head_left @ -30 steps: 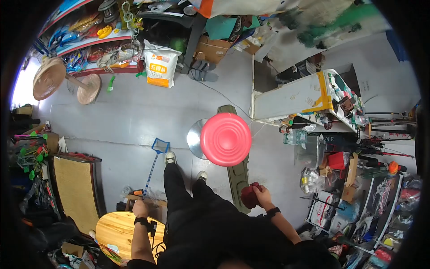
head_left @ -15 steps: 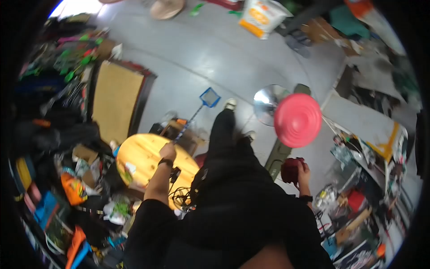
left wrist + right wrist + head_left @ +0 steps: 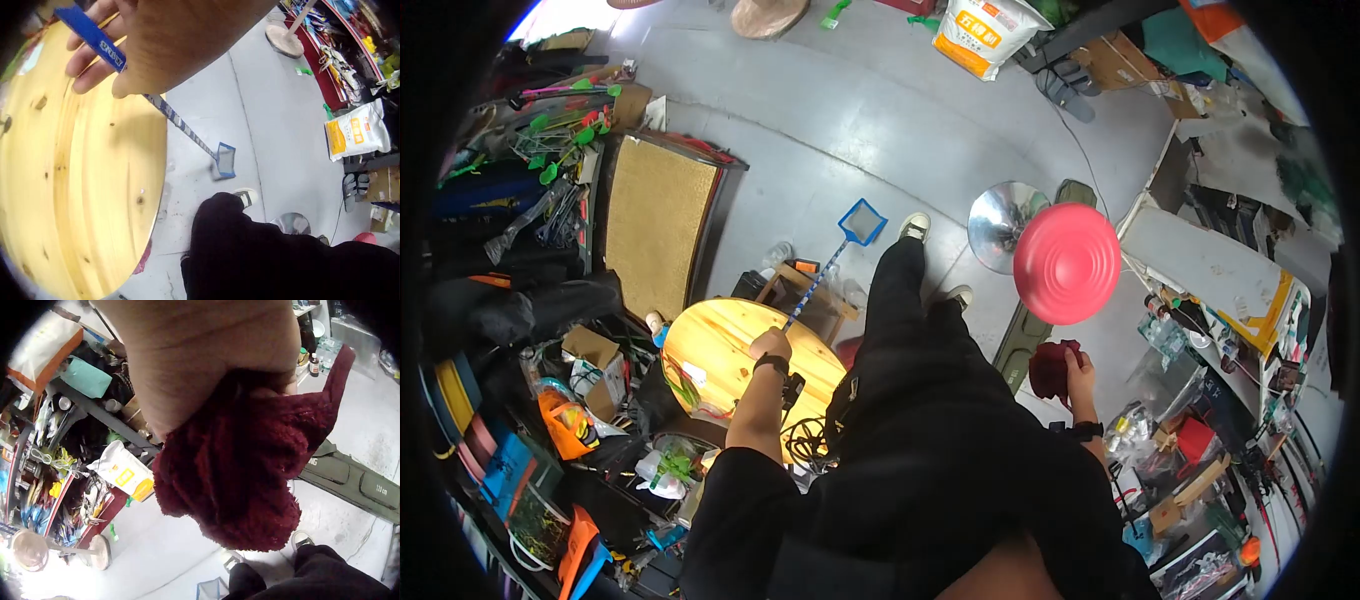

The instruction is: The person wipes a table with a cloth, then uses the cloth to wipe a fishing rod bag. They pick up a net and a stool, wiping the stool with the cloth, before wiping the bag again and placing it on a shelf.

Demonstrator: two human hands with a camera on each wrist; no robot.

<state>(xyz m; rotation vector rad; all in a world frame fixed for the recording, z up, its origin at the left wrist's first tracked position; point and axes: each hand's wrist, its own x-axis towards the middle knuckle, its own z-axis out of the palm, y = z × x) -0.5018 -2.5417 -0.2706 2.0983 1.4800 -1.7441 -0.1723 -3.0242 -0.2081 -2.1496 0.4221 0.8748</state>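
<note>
In the head view my left hand [image 3: 771, 345] is over a round wooden table [image 3: 710, 340] and holds a long-handled net [image 3: 863, 222] with a blue frame and grey mesh. In the left wrist view its blue handle end [image 3: 90, 39] crosses the hand between thumb and fingers, and the mesh end reaches down over the floor. On the other side, my right hand [image 3: 1081, 375] grips a dark red fuzzy cloth [image 3: 1052, 370]. The right wrist view shows the cloth [image 3: 231, 481] hanging bunched, with a flat edge strip sticking out; most of the fingers are hidden.
A red round stool [image 3: 1067, 264] with a shiny metal base [image 3: 1006, 226] stands ahead on the right, beside a long green case [image 3: 1025, 345]. A low wooden stand [image 3: 830, 300] is near the table. A white sack [image 3: 987, 38] stands farther off.
The head view has swung left, bringing more of the wooden table and the clutter on the left into sight. Both hands keep hold of the net and the cloth.
</note>
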